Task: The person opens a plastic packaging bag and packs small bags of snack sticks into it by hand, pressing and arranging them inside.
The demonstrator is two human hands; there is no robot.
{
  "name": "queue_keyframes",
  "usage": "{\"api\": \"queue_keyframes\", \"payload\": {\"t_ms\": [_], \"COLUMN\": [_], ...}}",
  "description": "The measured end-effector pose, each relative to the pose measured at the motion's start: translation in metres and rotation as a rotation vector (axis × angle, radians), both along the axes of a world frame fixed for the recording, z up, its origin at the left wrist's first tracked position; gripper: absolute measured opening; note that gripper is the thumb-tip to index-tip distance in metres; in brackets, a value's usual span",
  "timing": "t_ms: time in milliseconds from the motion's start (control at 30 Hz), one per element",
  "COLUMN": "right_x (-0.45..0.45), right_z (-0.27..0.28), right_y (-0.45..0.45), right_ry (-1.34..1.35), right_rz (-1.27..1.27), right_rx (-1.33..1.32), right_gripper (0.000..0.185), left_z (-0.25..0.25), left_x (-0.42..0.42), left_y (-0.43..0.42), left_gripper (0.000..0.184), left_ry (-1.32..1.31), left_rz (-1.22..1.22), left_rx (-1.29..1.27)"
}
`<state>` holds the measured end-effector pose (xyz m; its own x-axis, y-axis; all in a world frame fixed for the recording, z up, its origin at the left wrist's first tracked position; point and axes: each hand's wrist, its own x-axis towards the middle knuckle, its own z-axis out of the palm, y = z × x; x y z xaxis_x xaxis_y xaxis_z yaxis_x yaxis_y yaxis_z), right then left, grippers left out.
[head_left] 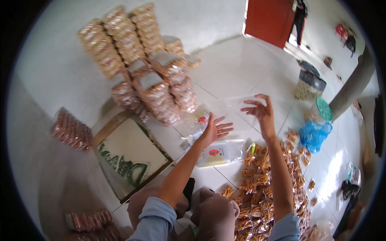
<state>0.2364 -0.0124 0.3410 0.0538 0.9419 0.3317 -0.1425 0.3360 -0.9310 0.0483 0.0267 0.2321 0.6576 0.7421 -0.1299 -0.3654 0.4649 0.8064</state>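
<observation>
My left hand is raised over the floor with its fingers spread and its thumb up. Level with it on the right is my right hand, fingers apart and slightly bent. Faint clear plastic film stretches around and between both hands; no firm grip on it shows. Below my left hand lies a stack of clear printed bags. Another printed clear plastic piece is just behind that hand. Small packets of brown snack sticks are heaped beside my right forearm.
Tall stacks of packed snacks stand against the wall. A framed board lies at the left, near more packs. At the right are a blue plastic bag, a green-lidded container and a pillar. A person stands by the red door.
</observation>
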Motion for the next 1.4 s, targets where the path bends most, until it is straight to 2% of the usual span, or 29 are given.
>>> {"api": "queue_keyframes", "payload": {"t_ms": [67,133,167,233,333,400,467,500,533,600,667,733,767,833,867,933,967,1000,1067,1100,1133,1167,1200,1267,1300,1367,1400], "right_x": [-0.035,-0.074,-0.09,-0.121,-0.173,-0.21,-0.248,-0.266,-0.284,-0.318,-0.35,-0.37,-0.376,-0.382,-0.387,-0.392,-0.384,-0.38,-0.381,-0.381,-0.382,-0.38,-0.378,-0.377,-0.375,-0.37,-0.37], "right_z": [0.012,0.027,0.032,0.035,0.035,0.022,0.013,0.005,-0.006,-0.028,-0.03,-0.044,-0.045,-0.033,-0.043,-0.055,-0.047,-0.009,0.036,0.05,0.061,0.065,0.059,0.044,0.041,0.035,0.034], "right_y": [-0.013,-0.026,-0.037,-0.038,-0.039,-0.027,-0.016,-0.012,-0.008,-0.006,-0.02,-0.023,-0.021,-0.03,-0.023,-0.013,-0.009,-0.019,-0.048,-0.058,-0.066,-0.069,-0.065,-0.056,-0.053,-0.049,-0.049], "right_ry": [0.045,0.057,0.024,-0.06,-0.12,-0.164,-0.265,-0.336,-0.347,-0.532,-0.593,-0.545,-0.539,-0.997,-0.986,-0.787,-0.733,-0.68,-0.544,-0.544,-0.652,-0.76,-0.76,-0.864,-0.863,-0.895,-0.892], "right_rz": [0.14,0.223,0.253,0.337,0.526,0.609,0.672,0.692,0.734,0.599,0.538,0.493,0.512,0.459,0.47,0.096,0.202,0.304,0.443,0.434,0.496,0.561,0.556,0.599,0.601,0.58,0.582], "right_rx": [-0.015,-0.046,-0.08,-0.069,-0.024,0.013,0.033,0.021,0.001,0.058,0.032,0.04,0.047,0.028,0.025,0.601,0.588,0.577,0.597,0.58,0.612,0.647,0.64,0.69,0.689,0.627,0.623], "right_gripper": [0.025,0.023,0.022,0.02,0.02,0.019,0.018,0.017,0.017,0.019,0.018,0.017,0.017,0.028,0.028,0.05,0.062,0.074,0.071,0.071,0.066,0.061,0.061,0.035,0.035,0.017,0.017], "left_z": [0.052,0.093,0.106,0.123,0.147,0.156,0.156,0.148,0.137,0.118,0.114,0.113,0.113,0.107,0.105,0.117,0.123,0.129,0.14,0.143,0.146,0.147,0.147,0.146,0.145,0.141,0.14], "left_x": [-0.043,-0.095,-0.118,-0.161,-0.236,-0.278,-0.312,-0.326,-0.34,-0.363,-0.382,-0.398,-0.403,-0.407,-0.409,-0.4,-0.392,-0.387,-0.379,-0.374,-0.371,-0.367,-0.365,-0.362,-0.363,-0.366,-0.366], "left_y": [-0.014,-0.032,-0.045,-0.056,-0.08,-0.101,-0.125,-0.133,-0.14,-0.154,-0.174,-0.182,-0.184,-0.186,-0.187,-0.191,-0.195,-0.197,-0.202,-0.201,-0.2,-0.199,-0.197,-0.196,-0.195,-0.196,-0.196], "left_gripper": [0.095,0.078,0.078,0.057,0.051,0.051,0.052,0.05,0.05,0.046,0.04,0.036,0.036,0.027,0.027,0.022,0.017,0.017,0.013,0.013,0.012,0.011,0.011,0.013,0.013,0.012,0.012], "left_ry": [-0.166,-0.35,-0.351,-0.004,-0.127,-0.073,0.189,0.21,0.213,0.16,0.199,0.113,0.124,0.204,0.22,0.544,0.63,0.627,0.789,0.789,0.875,0.959,0.957,1.001,1.003,1.039,1.042], "left_rz": [0.124,0.198,0.229,0.439,0.536,0.646,0.822,0.934,0.973,1.176,1.287,1.395,1.412,1.4,1.403,1.305,1.296,1.277,1.062,1.044,0.971,0.897,0.889,0.83,0.83,0.829,0.824], "left_rx": [-0.043,-0.031,-0.018,0.342,0.331,0.431,0.556,0.536,0.504,0.518,0.585,0.492,0.497,0.619,0.617,0.838,0.78,0.769,0.891,0.884,0.949,1.016,1.016,1.046,1.044,0.969,0.966]}}
